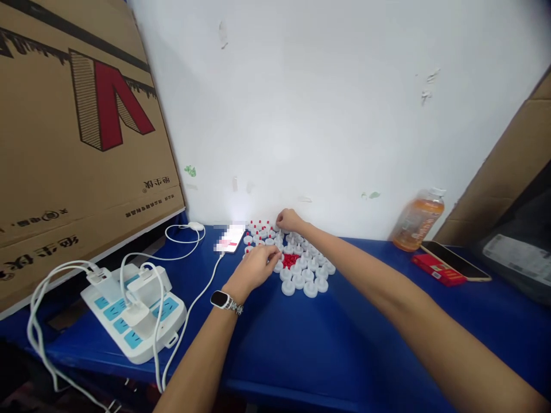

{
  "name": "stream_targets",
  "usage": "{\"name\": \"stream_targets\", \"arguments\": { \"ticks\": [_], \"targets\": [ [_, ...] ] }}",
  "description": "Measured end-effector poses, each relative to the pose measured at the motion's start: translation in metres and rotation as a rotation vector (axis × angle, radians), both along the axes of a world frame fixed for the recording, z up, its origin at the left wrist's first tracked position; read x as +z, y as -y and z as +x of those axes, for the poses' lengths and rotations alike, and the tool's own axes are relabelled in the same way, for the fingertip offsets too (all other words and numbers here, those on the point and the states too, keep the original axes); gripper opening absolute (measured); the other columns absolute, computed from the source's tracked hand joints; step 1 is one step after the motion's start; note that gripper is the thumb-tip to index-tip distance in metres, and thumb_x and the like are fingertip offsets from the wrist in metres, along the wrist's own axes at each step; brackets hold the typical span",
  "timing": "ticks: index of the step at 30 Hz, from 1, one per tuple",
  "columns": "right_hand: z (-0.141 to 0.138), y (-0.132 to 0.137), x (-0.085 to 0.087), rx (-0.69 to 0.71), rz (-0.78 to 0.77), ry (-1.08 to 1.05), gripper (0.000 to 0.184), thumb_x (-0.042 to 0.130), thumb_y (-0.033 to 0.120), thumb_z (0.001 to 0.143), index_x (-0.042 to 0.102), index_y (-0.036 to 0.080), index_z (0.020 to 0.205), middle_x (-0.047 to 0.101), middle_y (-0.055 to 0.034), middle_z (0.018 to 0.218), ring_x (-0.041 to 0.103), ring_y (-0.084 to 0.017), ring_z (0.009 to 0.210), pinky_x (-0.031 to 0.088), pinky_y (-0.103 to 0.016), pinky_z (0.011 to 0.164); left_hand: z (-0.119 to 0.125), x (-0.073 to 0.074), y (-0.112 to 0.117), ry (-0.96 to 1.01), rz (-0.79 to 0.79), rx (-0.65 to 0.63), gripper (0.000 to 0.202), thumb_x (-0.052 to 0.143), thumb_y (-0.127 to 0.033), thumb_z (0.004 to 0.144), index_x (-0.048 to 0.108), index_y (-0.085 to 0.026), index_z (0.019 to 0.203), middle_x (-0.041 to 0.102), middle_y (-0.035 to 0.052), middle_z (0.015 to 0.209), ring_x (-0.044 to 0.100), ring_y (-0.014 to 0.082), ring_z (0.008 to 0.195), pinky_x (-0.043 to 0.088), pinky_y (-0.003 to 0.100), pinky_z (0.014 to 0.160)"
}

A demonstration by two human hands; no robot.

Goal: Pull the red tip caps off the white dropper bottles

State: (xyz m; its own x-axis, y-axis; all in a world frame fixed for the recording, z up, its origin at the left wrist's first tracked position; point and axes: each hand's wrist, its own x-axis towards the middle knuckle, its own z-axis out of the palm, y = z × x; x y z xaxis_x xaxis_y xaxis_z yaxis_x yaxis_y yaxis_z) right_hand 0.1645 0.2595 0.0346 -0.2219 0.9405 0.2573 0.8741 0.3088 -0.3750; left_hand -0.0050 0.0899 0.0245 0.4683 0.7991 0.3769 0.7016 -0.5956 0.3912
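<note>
Many white plastic nozzle caps point(310, 288) stand in a cluster on the blue tabletop near the wall. Those in the left group carry a small red tip point(259, 238); those to the right are bare. A pile of loose red tips point(290, 261) lies among the bare caps. My left hand point(257, 265), wearing a watch on its wrist, is pinched at the left side of the cluster, close to the pile. Farther back, my right hand point(291, 220) is curled closed over the caps by the wall. What either hand holds is too small or hidden to make out.
A lit phone point(232, 240) on a charging cable lies left of the caps. A white power strip point(135, 310) with plugs and cords sits at left, below a large carton point(77, 172). At right stand an orange drink bottle point(418, 223), a red box point(439, 269) and another phone point(458, 261).
</note>
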Motion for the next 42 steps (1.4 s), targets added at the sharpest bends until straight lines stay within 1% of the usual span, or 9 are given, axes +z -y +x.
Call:
{"name": "stream_targets", "arguments": {
  "ticks": [5, 11, 16, 21, 25, 28, 35, 39, 42],
  "targets": [
    [-0.004, -0.008, -0.004, 0.046, -0.062, 0.109, 0.014, 0.066, 0.012, 0.069, 0.078, 0.015, 0.074, 0.076, -0.0083, 0.077, 0.069, -0.020, 0.079, 0.049, -0.024, 0.073, -0.008, 0.002, -0.002, -0.020, 0.065, 0.083, 0.031, 0.041, -0.037, 0.099, 0.063, -0.022, 0.084, 0.065, 0.0039, 0.077, 0.060, 0.0210, 0.077, 0.036, 0.029, 0.065],
    [-0.007, 0.002, -0.004, 0.052, -0.016, 0.106, 0.026, 0.066, 0.026, 0.074, 0.077, 0.019, 0.096, 0.075, -0.0082, 0.093, 0.066, -0.023, 0.089, 0.046, -0.029, 0.080, -0.011, 0.000, -0.007, 0.011, 0.053, 0.132, 0.030, 0.039, -0.038, 0.100, 0.063, -0.023, 0.089, 0.067, 0.0047, 0.081, 0.061, 0.0211, 0.077, 0.036, 0.029, 0.063],
    [-0.015, 0.015, -0.011, 0.033, 0.023, 0.086, 0.018, 0.071, 0.033, 0.071, 0.076, 0.020, 0.083, 0.071, -0.0076, 0.094, 0.061, -0.026, 0.098, 0.036, -0.041, 0.096, -0.013, -0.001, -0.009, 0.026, 0.044, 0.125, 0.031, 0.037, -0.038, 0.100, 0.061, -0.022, 0.089, 0.066, 0.0046, 0.080, 0.060, 0.0200, 0.074, 0.036, 0.028, 0.062],
    [-0.010, 0.030, -0.015, -0.011, 0.140, -0.001, 0.021, 0.059, 0.033, 0.085, 0.073, 0.019, 0.093, 0.064, -0.0101, 0.110, 0.054, -0.024, 0.110, 0.032, -0.042, 0.100, -0.008, -0.002, -0.009, -0.012, 0.085, 0.103, 0.031, 0.036, -0.037, 0.101, 0.060, -0.022, 0.088, 0.064, 0.0038, 0.077, 0.058, 0.0209, 0.075, 0.036, 0.031, 0.066],
    [0.009, 0.062, -0.013, 0.080, 0.274, -0.363, 0.019, 0.053, 0.028, 0.089, 0.067, 0.017, 0.097, 0.067, -0.0063, 0.102, 0.061, -0.018, 0.096, 0.043, -0.032, 0.088, -0.002, -0.001, -0.005, 0.004, 0.119, 0.085, 0.030, 0.037, -0.037, 0.101, 0.061, -0.022, 0.093, 0.065, 0.0029, 0.077, 0.059, 0.0222, 0.080, 0.037, 0.034, 0.075],
    [0.029, 0.102, -0.012, 0.132, 0.231, -0.576, 0.023, 0.048, 0.033, 0.092, 0.063, 0.019, 0.103, 0.069, -0.0030, 0.095, 0.063, -0.015, 0.074, 0.047, -0.027, 0.068, 0.004, 0.001, -0.003, 0.031, 0.122, 0.069, 0.029, 0.037, -0.038, 0.101, 0.061, -0.022, 0.098, 0.066, 0.0030, 0.079, 0.059, 0.0228, 0.084, 0.037, 0.036, 0.077],
    [0.047, 0.193, -0.017, 0.157, 0.286, -0.514, 0.019, 0.059, 0.022, 0.082, 0.067, 0.021, 0.100, 0.071, -0.0019, 0.096, 0.060, -0.014, 0.073, 0.049, -0.027, 0.070, 0.030, 0.001, 0.011, 0.017, 0.208, -0.042, 0.028, 0.037, -0.039, 0.101, 0.057, -0.021, 0.092, 0.061, 0.0043, 0.082, 0.055, 0.0234, 0.087, 0.040, 0.038, 0.080],
    [0.042, 0.217, -0.020, 0.177, 0.256, -0.594, 0.020, 0.057, 0.023, 0.085, 0.060, 0.021, 0.104, 0.070, -0.0016, 0.097, 0.063, -0.015, 0.078, 0.051, -0.028, 0.075, 0.041, -0.002, 0.019, -0.079, 0.241, -0.122, 0.028, 0.031, -0.035, 0.103, 0.053, -0.020, 0.091, 0.056, 0.0050, 0.083, 0.052, 0.0225, 0.083, 0.041, 0.035, 0.074],
    [0.039, 0.221, -0.019, 0.188, 0.291, -0.593, 0.019, 0.056, 0.022, 0.087, 0.057, 0.022, 0.105, 0.068, -0.0019, 0.097, 0.064, -0.016, 0.082, 0.052, -0.029, 0.078, 0.044, -0.004, 0.019, -0.037, 0.235, -0.117, 0.032, 0.027, -0.033, 0.104, 0.052, -0.020, 0.088, 0.052, 0.0042, 0.081, 0.051, 0.0213, 0.081, 0.041, 0.034, 0.073]
  ]
}}
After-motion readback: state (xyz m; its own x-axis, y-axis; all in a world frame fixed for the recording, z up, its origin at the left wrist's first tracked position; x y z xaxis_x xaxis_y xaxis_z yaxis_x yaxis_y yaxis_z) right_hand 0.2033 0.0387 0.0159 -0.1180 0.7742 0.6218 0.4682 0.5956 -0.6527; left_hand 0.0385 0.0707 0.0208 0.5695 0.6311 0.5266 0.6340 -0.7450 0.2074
